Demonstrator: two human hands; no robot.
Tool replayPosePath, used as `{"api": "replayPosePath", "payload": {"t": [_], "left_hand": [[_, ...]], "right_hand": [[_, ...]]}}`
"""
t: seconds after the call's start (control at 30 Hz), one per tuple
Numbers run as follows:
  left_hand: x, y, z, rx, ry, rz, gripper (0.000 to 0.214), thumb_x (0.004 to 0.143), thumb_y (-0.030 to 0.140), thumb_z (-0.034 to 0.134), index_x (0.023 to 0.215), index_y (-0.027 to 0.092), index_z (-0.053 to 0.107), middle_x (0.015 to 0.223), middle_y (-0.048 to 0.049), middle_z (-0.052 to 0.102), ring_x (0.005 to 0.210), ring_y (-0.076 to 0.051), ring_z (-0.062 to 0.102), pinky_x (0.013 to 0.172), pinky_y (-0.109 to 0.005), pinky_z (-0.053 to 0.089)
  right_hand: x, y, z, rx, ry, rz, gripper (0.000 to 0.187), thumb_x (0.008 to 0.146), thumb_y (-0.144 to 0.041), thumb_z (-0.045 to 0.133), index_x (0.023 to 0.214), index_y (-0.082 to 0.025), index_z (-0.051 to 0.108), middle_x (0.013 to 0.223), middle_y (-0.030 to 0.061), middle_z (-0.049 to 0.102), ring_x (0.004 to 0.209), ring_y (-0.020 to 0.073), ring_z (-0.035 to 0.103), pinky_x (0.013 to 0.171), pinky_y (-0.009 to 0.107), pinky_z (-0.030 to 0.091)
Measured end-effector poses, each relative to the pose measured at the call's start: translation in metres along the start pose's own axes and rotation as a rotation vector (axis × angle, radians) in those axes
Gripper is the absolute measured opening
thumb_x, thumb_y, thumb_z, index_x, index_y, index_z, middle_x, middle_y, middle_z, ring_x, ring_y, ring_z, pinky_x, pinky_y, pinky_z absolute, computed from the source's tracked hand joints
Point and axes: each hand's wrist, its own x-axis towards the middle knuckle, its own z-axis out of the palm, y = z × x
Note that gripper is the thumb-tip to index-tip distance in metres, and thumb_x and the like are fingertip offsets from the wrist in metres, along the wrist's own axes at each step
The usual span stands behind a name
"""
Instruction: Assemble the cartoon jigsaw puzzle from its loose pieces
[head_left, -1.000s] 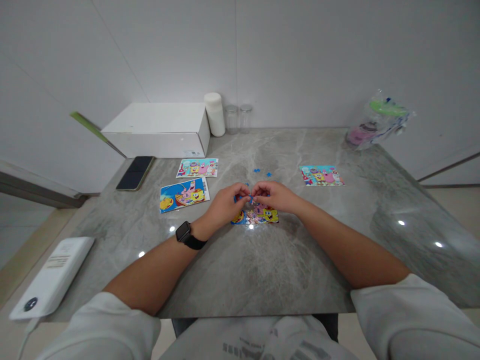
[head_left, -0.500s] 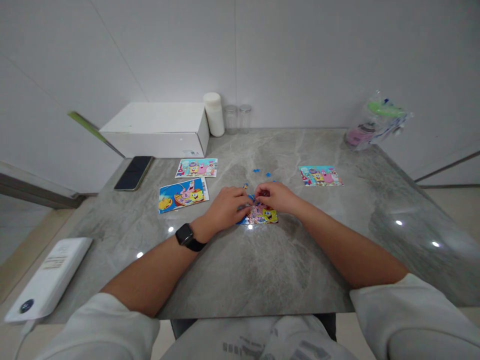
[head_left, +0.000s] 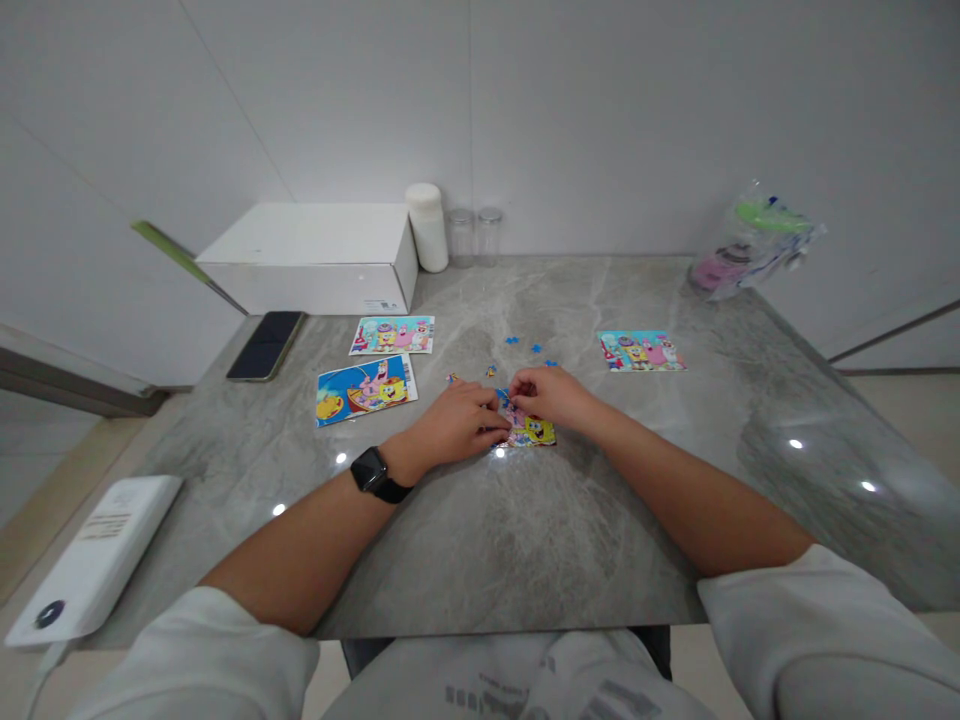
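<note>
A partly assembled jigsaw puzzle point(head_left: 538, 430) with a yellow and pink cartoon picture lies in front of me. My left hand point(head_left: 466, 420) rests over its left part, fingers stretched out flat and covering that side. At the upper edge, my right hand point(head_left: 551, 394) is pinched, thumb and fingertips together on a small blue puzzle piece point(head_left: 503, 393), mostly hidden. Loose pieces lie just beyond the hands: a multicoloured piece point(head_left: 491, 371), another piece point(head_left: 451, 378) by my left knuckles, and blue pieces point(head_left: 512, 340) farther back.
Two picture cards, a blue card point(head_left: 366, 390) and a lighter card point(head_left: 391, 336), lie left; a matching card point(head_left: 641, 351) lies right. Around the edges are a phone point(head_left: 266, 346), white box point(head_left: 307, 260), white bottle point(head_left: 427, 228), glass jars point(head_left: 489, 238), plastic bag point(head_left: 754, 245) and power bank point(head_left: 94, 560).
My left hand has shifted slightly right and down, covering more of the puzzle's left side. A loose piece now shows beyond its knuckles. My right hand stays pinched at nearly the same spot.
</note>
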Motion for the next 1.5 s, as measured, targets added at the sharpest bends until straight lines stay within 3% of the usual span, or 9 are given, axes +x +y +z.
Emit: {"api": "replayPosePath", "payload": {"t": [0.37, 0.7, 0.93, 1.1, 1.5], "left_hand": [[0.0003, 0.0001, 0.0008, -0.032, 0.009, 0.002, 0.024, 0.100, 0.041, 0.064, 0.107, 0.029, 0.083, 0.095, -0.0062, 0.071, 0.095, -0.022, 0.065, 0.085, -0.038, 0.042], [0.0008, 0.0019, -0.0031, -0.041, -0.006, 0.010, 0.025, 0.100, 0.041, 0.063, 0.106, 0.029, 0.084, 0.095, -0.0068, 0.071, 0.096, -0.023, 0.065, 0.085, -0.038, 0.042], [0.0009, 0.0016, -0.0019, -0.030, -0.007, 0.008, 0.025, 0.101, 0.041, 0.062, 0.106, 0.029, 0.084, 0.094, -0.0069, 0.071, 0.095, -0.023, 0.065, 0.085, -0.038, 0.041], [0.0017, 0.0017, -0.0023, -0.037, -0.030, 0.006, 0.025, 0.101, 0.040, 0.061, 0.107, 0.030, 0.083, 0.096, -0.0068, 0.072, 0.097, -0.023, 0.065, 0.085, -0.038, 0.042], [0.0023, 0.0027, -0.0029, -0.033, -0.020, 0.017, 0.024, 0.101, 0.039, 0.062, 0.106, 0.029, 0.083, 0.094, -0.0060, 0.072, 0.096, -0.022, 0.065, 0.085, -0.037, 0.042]], "right_hand": [[-0.0008, -0.0039, -0.0036, -0.091, 0.003, -0.022, 0.017, 0.087, -0.017, 0.064, 0.093, -0.020, 0.080, 0.088, 0.0032, 0.079, 0.076, 0.0156, 0.067, 0.070, 0.025, 0.044], [0.0029, 0.0001, -0.0074, -0.114, -0.012, -0.040, 0.030, 0.085, -0.009, 0.059, 0.094, -0.024, 0.083, 0.099, 0.0026, 0.081, 0.093, 0.0185, 0.070, 0.082, 0.027, 0.049], [-0.0002, 0.0004, -0.0091, -0.086, 0.001, -0.075, 0.018, 0.085, -0.014, 0.067, 0.096, -0.021, 0.080, 0.090, 0.0030, 0.077, 0.078, 0.0157, 0.065, 0.073, 0.025, 0.045], [-0.0004, -0.0007, -0.0055, -0.139, 0.001, -0.131, 0.008, 0.086, -0.022, 0.074, 0.092, -0.020, 0.078, 0.090, 0.0046, 0.074, 0.085, 0.0180, 0.064, 0.077, 0.027, 0.043], [-0.0004, -0.0018, -0.0023, -0.247, -0.011, -0.166, 0.013, 0.089, -0.020, 0.070, 0.096, -0.020, 0.081, 0.095, 0.0065, 0.073, 0.089, 0.0193, 0.064, 0.081, 0.029, 0.042]]}}
